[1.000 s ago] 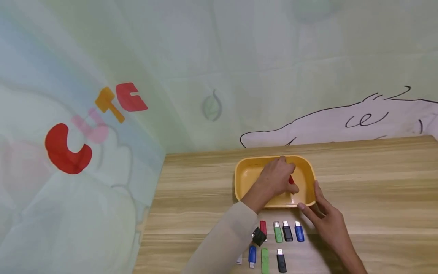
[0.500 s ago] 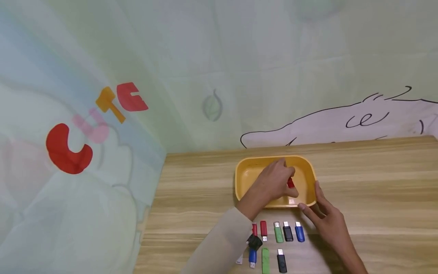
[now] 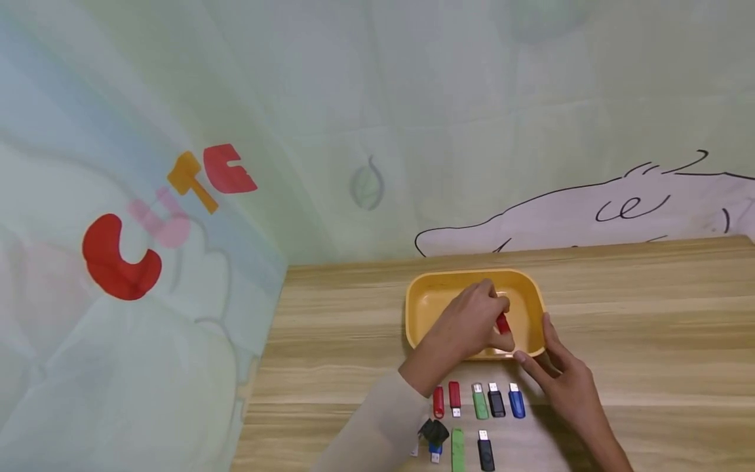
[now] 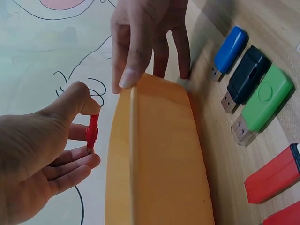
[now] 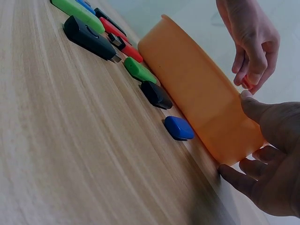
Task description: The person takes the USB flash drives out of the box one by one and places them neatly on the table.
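My left hand (image 3: 463, 324) pinches a red USB flash drive (image 3: 503, 323) between thumb and fingers, over the right part of a yellow plastic bin (image 3: 425, 308). Seen from the left wrist, that drive (image 4: 93, 129) is apart from the bin (image 4: 164, 154) and clear of its rim. At the bin's near right corner, my right hand (image 3: 569, 387) has its thumb on the rim and its fingers around the outer side. The right wrist view shows this hand (image 5: 281, 154) holding the corner of the bin (image 5: 201, 93). Part of the bin's floor is hidden by my left hand.
Several flash drives lie in two rows before the bin, among them blue (image 3: 516, 401), black (image 3: 496, 400), green (image 3: 480, 402) and red (image 3: 455, 398) ones. A second black one (image 3: 485, 452) lies nearer. My left sleeve (image 3: 377, 426) covers part of the rows. A printed cloth (image 3: 366, 131) hangs behind the table.
My left hand has drawn slightly back toward the bin's near rim with the red flash drive. Its sleeve has shifted, baring another red drive on the table. My right hand stays at the corner.
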Demonstrator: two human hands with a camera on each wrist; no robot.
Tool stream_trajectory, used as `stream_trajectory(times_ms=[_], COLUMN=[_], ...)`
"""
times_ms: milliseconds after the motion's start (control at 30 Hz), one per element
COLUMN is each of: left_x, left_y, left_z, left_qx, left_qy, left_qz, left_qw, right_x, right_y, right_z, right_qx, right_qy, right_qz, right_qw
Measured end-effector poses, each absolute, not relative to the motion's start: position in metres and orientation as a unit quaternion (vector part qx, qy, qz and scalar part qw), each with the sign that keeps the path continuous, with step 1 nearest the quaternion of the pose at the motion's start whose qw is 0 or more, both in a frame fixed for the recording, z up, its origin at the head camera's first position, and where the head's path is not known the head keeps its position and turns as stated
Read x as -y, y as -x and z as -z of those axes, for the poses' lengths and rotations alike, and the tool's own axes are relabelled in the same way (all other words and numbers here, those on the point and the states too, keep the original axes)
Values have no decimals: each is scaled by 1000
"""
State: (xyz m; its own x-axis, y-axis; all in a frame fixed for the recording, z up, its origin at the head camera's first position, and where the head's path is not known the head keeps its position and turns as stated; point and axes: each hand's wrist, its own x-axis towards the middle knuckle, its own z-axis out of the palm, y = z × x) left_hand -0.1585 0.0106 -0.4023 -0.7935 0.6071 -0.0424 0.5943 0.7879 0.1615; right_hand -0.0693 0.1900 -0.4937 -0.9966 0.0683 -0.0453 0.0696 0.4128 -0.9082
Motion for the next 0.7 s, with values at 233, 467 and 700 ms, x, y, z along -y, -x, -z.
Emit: stream_trajectory(times_ms=[233,467,700], left_x=[-6,1,8], left_y=[147,136,127], left_z=[395,390,389], left_qx=[-942,-942,-936], left_qy=[-323,-320,-329], left_qz=[-75,-85,-110], left_qw=[46,54,62], right_x=[-189,-189,-188], right_y=[69,71,69], right_z=[493,492,491], right_qx=[-849,-851,-853], right_qy=[-46,-62,-59], right_qz=[526,522,518], right_qw=[7,24,16])
